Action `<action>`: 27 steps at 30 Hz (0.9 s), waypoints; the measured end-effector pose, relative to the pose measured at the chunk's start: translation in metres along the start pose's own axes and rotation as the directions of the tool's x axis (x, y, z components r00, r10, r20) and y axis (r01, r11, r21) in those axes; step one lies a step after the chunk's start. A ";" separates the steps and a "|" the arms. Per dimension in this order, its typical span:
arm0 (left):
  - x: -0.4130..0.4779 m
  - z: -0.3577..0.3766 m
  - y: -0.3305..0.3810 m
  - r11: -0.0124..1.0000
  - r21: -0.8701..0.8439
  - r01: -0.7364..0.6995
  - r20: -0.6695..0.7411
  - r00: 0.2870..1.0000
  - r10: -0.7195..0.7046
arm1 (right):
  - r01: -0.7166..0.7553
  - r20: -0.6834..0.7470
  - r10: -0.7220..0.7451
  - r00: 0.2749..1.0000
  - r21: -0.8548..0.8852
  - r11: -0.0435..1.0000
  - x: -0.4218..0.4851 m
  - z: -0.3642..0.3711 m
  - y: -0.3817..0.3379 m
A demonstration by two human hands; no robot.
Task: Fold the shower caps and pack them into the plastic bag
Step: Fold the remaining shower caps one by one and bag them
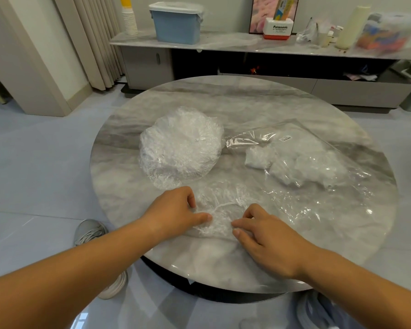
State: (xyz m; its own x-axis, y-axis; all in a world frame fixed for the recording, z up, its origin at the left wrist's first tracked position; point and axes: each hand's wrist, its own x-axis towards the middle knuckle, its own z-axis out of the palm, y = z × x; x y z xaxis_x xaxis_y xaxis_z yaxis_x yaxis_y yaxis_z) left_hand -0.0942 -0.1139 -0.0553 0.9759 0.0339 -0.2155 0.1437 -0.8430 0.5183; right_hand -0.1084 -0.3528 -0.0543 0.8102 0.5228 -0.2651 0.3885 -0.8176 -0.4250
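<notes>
A clear crinkled shower cap (220,210) lies flat near the front of the round marble table (247,98). My left hand (176,210) pinches its left edge between thumb and curled fingers. My right hand (266,236) pinches its right edge with thumb and fingertips. A pile of unfolded shower caps (180,146) sits behind, left of centre. At the right lies the clear plastic bag (301,157), holding several folded white caps, its mouth toward the pile.
Behind the table stands a low marble cabinet (223,43) with a blue lidded box (177,22), stacked paper cups (128,19), a Panasonic box (278,28) and clutter. Grey shoes (90,231) show on the tiled floor below the table's left edge.
</notes>
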 end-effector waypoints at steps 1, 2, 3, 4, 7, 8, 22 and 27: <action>-0.001 0.000 0.000 1.000 0.011 0.006 0.011 1.000 -0.006 | 0.003 0.011 -0.003 1.000 -0.012 1.000 -0.002 0.000 -0.002; -0.002 0.000 0.001 1.000 0.018 0.013 0.021 1.000 -0.013 | 0.004 0.024 -0.003 1.000 -0.026 1.000 -0.005 0.001 -0.003; -0.003 0.000 0.001 0.999 0.022 0.023 0.030 0.999 -0.024 | 0.004 0.038 -0.002 0.999 -0.040 0.999 -0.007 0.001 -0.004; -0.005 0.000 0.001 0.999 0.019 0.036 0.037 0.999 -0.037 | -0.002 0.057 0.005 0.998 -0.051 0.999 -0.009 0.001 -0.006; -0.007 0.000 0.002 0.997 -0.014 0.072 0.024 0.997 -0.071 | -0.040 0.124 0.045 0.991 -0.041 0.998 -0.010 -0.002 -0.008; -0.007 0.001 0.003 0.997 -0.017 0.072 0.007 0.997 -0.072 | -0.045 0.131 0.048 0.990 -0.022 0.999 -0.010 -0.003 -0.009; 0.004 0.019 0.013 0.998 0.042 0.049 -0.024 0.999 -0.048 | -0.028 -0.145 0.081 0.986 0.335 0.942 0.031 -0.041 -0.006; 0.005 0.017 0.010 0.999 0.018 0.029 -0.016 0.999 -0.029 | -0.077 -0.041 0.100 0.994 0.385 0.920 0.053 -0.044 -0.007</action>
State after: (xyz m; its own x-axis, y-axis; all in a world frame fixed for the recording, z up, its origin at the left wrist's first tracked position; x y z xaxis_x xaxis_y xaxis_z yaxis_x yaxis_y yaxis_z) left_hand -0.0903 -0.1314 -0.0653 0.9738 0.0671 -0.2172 0.1695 -0.8510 0.4970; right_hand -0.0496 -0.3298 -0.0273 0.8623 0.4279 -0.2709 0.1261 -0.6995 -0.7035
